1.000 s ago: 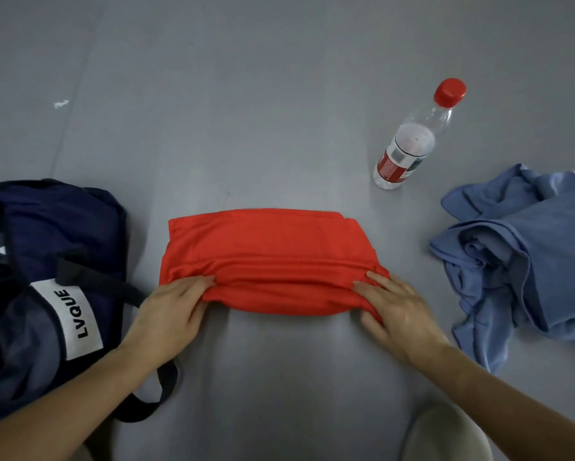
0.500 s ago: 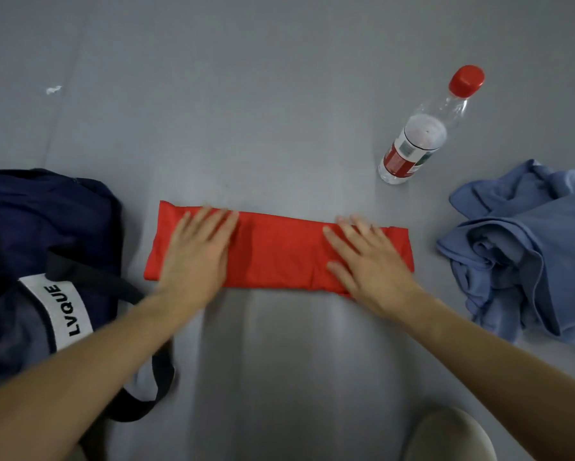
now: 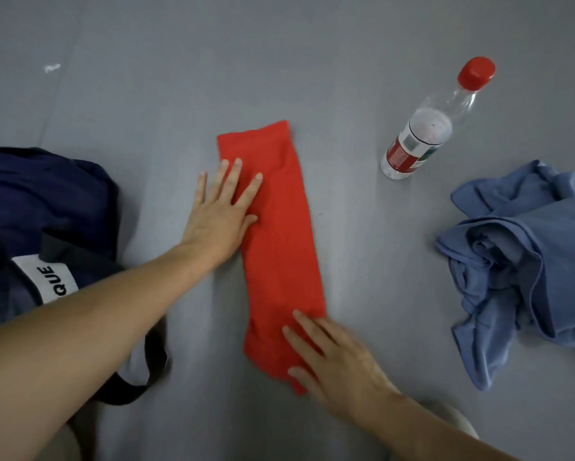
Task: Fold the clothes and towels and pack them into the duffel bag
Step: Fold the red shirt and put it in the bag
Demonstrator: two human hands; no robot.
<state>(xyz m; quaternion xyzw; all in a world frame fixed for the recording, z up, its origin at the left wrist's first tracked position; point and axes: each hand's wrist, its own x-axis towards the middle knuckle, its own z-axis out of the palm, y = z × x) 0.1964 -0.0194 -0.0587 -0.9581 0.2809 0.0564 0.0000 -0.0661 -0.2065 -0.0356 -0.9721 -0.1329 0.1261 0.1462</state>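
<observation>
- The folded red cloth strip (image 3: 279, 247) now lies near-to-far — turned from its earlier left-right lie.
- Left hand (image 3: 219, 214) and right hand (image 3: 332, 357) press it with flat, spread fingers, gripping nothing.

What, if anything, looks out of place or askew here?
Nothing spilled or damaged. The blue garment lies crumpled at right, a capped water bottle sits near it, and a white scrap lies far left.

Left hand (image 3: 217, 217), right hand (image 3: 339, 364): bare; forearms (image 3: 79, 327) bare to frame edge.
</observation>
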